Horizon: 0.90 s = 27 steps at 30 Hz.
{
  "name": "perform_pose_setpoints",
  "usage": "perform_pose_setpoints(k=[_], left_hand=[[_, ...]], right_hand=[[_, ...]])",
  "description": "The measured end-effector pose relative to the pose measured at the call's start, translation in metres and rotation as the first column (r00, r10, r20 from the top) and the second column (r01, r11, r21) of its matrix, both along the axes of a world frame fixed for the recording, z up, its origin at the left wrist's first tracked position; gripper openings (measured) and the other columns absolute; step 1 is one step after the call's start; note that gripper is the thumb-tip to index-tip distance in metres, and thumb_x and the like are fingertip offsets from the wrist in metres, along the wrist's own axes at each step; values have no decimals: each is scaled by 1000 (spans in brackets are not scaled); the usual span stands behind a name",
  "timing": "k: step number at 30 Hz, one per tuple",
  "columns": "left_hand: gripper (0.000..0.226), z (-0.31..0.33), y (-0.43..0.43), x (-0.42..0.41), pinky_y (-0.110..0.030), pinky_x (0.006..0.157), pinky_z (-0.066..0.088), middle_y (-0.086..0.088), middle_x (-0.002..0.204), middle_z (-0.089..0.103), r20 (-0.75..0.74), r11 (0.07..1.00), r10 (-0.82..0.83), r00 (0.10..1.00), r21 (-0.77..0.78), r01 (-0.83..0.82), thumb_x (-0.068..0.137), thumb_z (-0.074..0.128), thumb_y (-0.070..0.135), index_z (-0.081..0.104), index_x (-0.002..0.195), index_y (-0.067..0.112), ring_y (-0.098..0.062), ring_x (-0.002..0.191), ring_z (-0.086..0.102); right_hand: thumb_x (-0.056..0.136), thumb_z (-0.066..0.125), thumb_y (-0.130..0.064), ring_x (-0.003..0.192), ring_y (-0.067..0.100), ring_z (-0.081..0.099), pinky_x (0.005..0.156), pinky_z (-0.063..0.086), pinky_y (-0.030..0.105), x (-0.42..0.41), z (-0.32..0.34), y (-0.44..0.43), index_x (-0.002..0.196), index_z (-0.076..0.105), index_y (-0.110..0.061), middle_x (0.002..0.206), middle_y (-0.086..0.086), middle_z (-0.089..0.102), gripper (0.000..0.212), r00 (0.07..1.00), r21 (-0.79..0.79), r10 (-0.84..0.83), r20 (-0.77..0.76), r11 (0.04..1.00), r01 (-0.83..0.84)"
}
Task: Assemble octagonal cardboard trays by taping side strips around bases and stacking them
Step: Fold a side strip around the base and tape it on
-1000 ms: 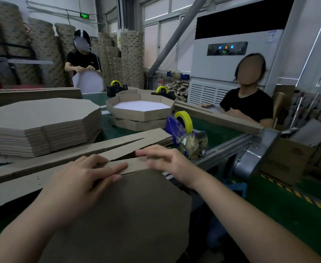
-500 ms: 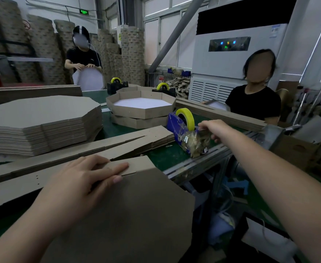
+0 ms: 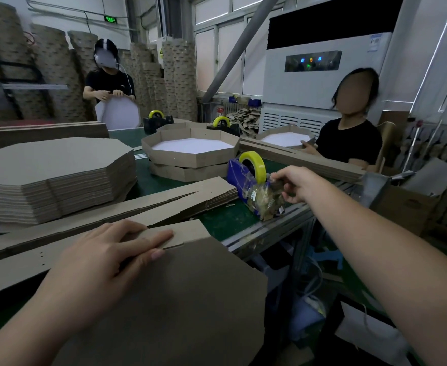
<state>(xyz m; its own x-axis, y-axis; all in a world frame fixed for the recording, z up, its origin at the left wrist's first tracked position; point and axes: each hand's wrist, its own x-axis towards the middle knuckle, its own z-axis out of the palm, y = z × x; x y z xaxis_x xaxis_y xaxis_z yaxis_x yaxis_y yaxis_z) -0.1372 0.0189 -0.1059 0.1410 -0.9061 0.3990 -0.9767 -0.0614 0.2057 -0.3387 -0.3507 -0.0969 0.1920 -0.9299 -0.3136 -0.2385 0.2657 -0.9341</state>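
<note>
A brown octagonal cardboard base (image 3: 180, 294) lies tilted in front of me, jutting over the table's near edge. My left hand (image 3: 103, 262) presses a side strip (image 3: 185, 232) against the base's far edge, fingers flat. My right hand (image 3: 295, 183) is stretched out to the blue tape dispenser (image 3: 246, 178) with its yellow roll, and its fingertips pinch the clear tape end at the cutter. More side strips (image 3: 127, 210) lie in a pile across the green table. Two finished trays (image 3: 190, 151) are stacked beyond them.
A tall stack of flat octagonal bases (image 3: 50, 178) fills the left of the table. One person (image 3: 349, 136) sits at the right holding a tray, another person (image 3: 108, 91) stands at the back. Two more tape dispensers (image 3: 222, 125) stand further back. The table's metal edge (image 3: 270, 228) runs on the right.
My right hand left the strip, reached right to the tape dispenser and now grips the tape end. My left hand has stayed on the strip and base.
</note>
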Motion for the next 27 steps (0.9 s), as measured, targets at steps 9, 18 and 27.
perform_pose_setpoints(k=[9, 18, 27], left_hand=[[54, 0, -5, 1, -43, 76, 52, 14, 108, 59, -18, 1000, -9, 1000, 10, 9, 88, 18, 73, 55, 122, 55, -16, 99, 60], [57, 5, -7, -4, -45, 80, 50, 12, 111, 60, -43, 999, -21, 999, 36, 22, 84, 16, 76, 53, 122, 55, -18, 103, 59], [57, 6, -7, -7, -46, 80, 51, 13, 113, 60, -43, 998, -56, 998, 24, 57, 82, 14, 79, 51, 121, 59, -17, 105, 58]], right_hand=[[77, 62, -3, 59, 11, 49, 67, 42, 32, -12, -30, 24, 61, 58, -11, 50, -5, 52, 19, 855, -122, -69, 514, 981, 152], [81, 61, 2, 70, 21, 54, 80, 46, 39, -24, -61, 38, 58, 57, -1, 67, 11, 55, 23, 921, -337, -101, 377, 911, 237], [81, 73, -12, 84, 12, 53, 77, 35, 22, -43, -70, 65, 64, 65, -15, 94, 4, 52, 20, 968, -613, -248, 42, 758, 221]])
